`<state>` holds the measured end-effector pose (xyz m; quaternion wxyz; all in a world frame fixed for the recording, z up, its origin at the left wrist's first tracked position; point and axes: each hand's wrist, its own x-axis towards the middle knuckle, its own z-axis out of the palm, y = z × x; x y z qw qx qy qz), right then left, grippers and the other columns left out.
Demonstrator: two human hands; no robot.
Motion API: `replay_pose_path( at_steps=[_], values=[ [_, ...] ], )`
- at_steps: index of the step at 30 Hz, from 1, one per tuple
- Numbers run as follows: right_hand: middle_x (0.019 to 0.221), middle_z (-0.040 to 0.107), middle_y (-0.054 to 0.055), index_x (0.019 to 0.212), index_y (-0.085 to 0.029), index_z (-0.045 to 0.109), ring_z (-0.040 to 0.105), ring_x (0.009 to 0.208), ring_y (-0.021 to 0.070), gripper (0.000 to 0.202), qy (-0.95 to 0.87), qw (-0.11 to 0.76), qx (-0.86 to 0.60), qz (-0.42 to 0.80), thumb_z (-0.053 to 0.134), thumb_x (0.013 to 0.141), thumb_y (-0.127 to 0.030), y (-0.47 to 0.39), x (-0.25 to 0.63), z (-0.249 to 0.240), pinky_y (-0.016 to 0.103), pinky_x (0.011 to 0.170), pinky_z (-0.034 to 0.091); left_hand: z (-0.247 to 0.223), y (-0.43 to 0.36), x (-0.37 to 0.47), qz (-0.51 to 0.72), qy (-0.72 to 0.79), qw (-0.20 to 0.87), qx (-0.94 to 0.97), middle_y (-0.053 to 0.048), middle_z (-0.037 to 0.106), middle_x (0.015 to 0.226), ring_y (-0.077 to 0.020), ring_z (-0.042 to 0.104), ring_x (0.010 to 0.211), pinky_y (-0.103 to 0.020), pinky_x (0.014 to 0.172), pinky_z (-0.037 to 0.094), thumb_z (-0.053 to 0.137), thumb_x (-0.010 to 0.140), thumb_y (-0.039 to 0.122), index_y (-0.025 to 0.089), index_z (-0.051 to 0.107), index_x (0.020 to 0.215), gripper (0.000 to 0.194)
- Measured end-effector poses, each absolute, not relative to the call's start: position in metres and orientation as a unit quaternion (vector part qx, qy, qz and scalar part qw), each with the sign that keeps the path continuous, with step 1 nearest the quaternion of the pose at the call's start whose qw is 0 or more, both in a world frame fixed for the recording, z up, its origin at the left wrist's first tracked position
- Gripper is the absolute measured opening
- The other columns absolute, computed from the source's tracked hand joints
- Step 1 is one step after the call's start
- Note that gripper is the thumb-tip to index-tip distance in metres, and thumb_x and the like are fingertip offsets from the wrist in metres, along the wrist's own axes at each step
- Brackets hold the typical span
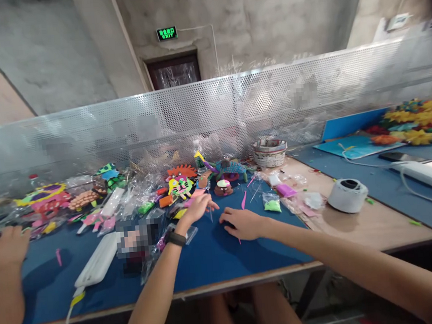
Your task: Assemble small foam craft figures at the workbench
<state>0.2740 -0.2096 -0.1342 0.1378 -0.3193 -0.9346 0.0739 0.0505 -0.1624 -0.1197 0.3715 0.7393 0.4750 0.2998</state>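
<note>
My left hand point(198, 209), with a dark band on the wrist, is above the blue mat point(225, 262). Its fingers are pinched around a thin, pale, see-through strip point(211, 215) that is too blurred to name. To its right, my right hand point(244, 223) rests low over the mat with curled fingers. A bit of pink shows beneath it; whatever the fingers hold is hidden. Beyond the hands lie a pink clay tool point(244, 200), a brown clay figure with eyes point(224, 187), a yellow-and-green striped clay animal point(181, 188) and a bag of green clay point(271, 202).
Another person's hand point(6, 247) lies at the left edge. Near it are a white power bank point(98, 260) with a cable and several clay figures among plastic wrappers. A woven basket point(270, 153), a white roll point(348, 196) and a perforated metal divider point(211, 112) stand behind and right.
</note>
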Motion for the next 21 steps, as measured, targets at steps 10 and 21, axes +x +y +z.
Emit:
replay_pose_path(
  at_steps=[10,21],
  values=[
    [0.101,0.063,0.006,0.102,-0.02,0.061,0.059,0.085,0.0172,0.022,-0.944,0.141,-0.292,0.066,0.048,0.087,-0.01,-0.188,0.332,-0.142,0.027,0.074,0.044,-0.119,-0.169,0.003,0.186,0.565,0.254,0.763,-0.007,0.07,0.063,-0.0185,0.06,0.058,-0.028,0.06,0.041,0.045,0.083,0.034,0.018,0.064,0.056,0.037],
    [0.102,0.067,0.009,0.097,-0.019,0.069,0.063,0.094,0.0212,0.026,-0.944,0.128,-0.295,0.07,0.047,0.088,-0.008,-0.167,0.371,-0.125,0.033,0.086,0.047,-0.078,-0.201,-0.037,0.189,0.604,0.22,0.742,-0.003,0.068,0.06,-0.0203,0.061,0.061,-0.026,0.06,0.04,0.061,0.075,0.033,0.022,0.068,0.058,0.021]
  ],
)
